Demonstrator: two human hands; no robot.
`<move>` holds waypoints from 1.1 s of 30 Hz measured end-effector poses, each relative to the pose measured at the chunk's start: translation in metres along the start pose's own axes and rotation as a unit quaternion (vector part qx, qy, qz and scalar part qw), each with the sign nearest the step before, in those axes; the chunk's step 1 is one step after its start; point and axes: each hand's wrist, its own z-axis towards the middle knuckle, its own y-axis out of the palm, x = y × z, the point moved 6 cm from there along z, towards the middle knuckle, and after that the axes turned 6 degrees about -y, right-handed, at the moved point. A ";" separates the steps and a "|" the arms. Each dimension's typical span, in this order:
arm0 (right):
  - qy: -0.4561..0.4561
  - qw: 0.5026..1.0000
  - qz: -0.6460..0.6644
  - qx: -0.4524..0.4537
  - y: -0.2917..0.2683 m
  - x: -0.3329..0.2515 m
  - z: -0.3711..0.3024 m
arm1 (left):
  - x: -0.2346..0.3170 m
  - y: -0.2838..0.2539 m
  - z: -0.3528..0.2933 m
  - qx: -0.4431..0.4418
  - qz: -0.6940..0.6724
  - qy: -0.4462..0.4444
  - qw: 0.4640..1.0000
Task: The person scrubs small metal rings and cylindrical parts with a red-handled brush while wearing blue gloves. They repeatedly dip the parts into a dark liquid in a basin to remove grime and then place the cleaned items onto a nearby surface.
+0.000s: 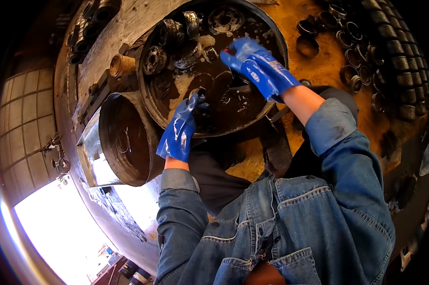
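Observation:
Both my hands wear blue rubber gloves above a large round metal basin [143,97] of dark liquid. My left hand [180,124] is at the basin's near left side, its fingers closed round a dark, wet metal part [203,105]. My right hand [253,62] is raised over the basin's right half, slightly blurred, with the fingers bent closed. A small red bit [227,49] shows at its fingertips; the rest of what it holds is hidden. Wet ring-shaped metal parts, such as a thick ring [155,60] and a flanged disc [225,20], sit in the basin's far part.
A second round metal tub [124,142] stands left of the basin, with a rusty cylinder [121,65] beyond it. On the right, many loose dark rings [352,61] lie on the brown floor beside stacked rows of cylindrical parts [400,59]. More cylinders [88,31] stand at the far left.

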 end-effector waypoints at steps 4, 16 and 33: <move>-0.073 0.996 0.024 0.040 0.002 -0.018 -0.003 | -0.020 -0.011 0.024 -0.020 -0.195 0.023 0.980; 0.214 0.713 0.618 -0.255 0.176 -0.006 -0.021 | 0.020 0.008 -0.026 -0.181 -0.263 0.137 0.938; 0.130 0.818 0.504 -0.244 0.121 -0.001 -0.024 | -0.014 0.030 0.024 -0.201 -0.137 0.106 0.964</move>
